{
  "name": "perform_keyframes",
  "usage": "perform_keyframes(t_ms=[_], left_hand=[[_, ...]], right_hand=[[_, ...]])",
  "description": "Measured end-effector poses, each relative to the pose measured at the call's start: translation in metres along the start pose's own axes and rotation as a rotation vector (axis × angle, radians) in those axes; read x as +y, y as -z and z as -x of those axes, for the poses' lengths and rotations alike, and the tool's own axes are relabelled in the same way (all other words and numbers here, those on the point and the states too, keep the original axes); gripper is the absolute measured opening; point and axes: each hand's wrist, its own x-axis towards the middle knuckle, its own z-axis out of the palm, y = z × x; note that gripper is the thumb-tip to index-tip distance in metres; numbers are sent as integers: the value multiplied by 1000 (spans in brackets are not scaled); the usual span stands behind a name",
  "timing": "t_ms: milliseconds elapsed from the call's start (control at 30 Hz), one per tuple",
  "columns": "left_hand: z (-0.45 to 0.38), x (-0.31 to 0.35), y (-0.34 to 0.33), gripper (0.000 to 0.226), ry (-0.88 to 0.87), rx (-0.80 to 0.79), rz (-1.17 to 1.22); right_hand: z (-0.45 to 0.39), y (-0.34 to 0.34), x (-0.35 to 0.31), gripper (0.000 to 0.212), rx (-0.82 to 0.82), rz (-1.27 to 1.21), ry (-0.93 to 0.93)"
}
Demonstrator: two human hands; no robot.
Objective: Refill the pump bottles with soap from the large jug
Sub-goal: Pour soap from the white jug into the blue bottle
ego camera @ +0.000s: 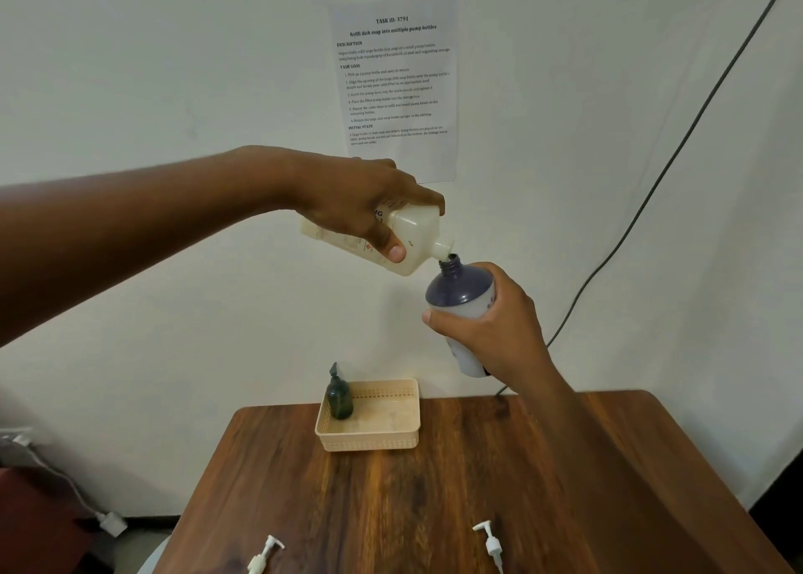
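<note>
Brown wooden table (478,486) below, against a white wall. Taped on that wall, a printed paper sheet (395,82); right of it, a dark cable (678,156) hanging down. Raised above the table, a large cream plastic jug (408,234), tipped with spout down to the right, gripped by left hand (360,208), fingers and thumb wrapped around its body. Just under the spout, touching or nearly so, the open neck of a purple-and-white pump bottle (465,304), tilted, held with right hand (495,330) curled around it. At the far table edge, a beige plastic basket (373,439) holding a dark green pump bottle (340,397) upright in its left corner. At the near edge, two white pump heads (491,543) lying well apart.
</note>
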Motion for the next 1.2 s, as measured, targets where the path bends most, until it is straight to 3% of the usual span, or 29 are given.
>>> perform_keyframes(t_ms=[767, 1000, 1200], left_hand=[[0, 2, 7, 66, -10, -29, -25], [5, 0, -3, 53, -68, 48, 132], [11, -8, -26, 60, -46, 152, 377]], right_hand=[[-2, -2, -2, 64, 4, -5, 4], [-5, 0, -11, 69, 35, -54, -5], [-10, -3, -17, 67, 63, -70, 2]])
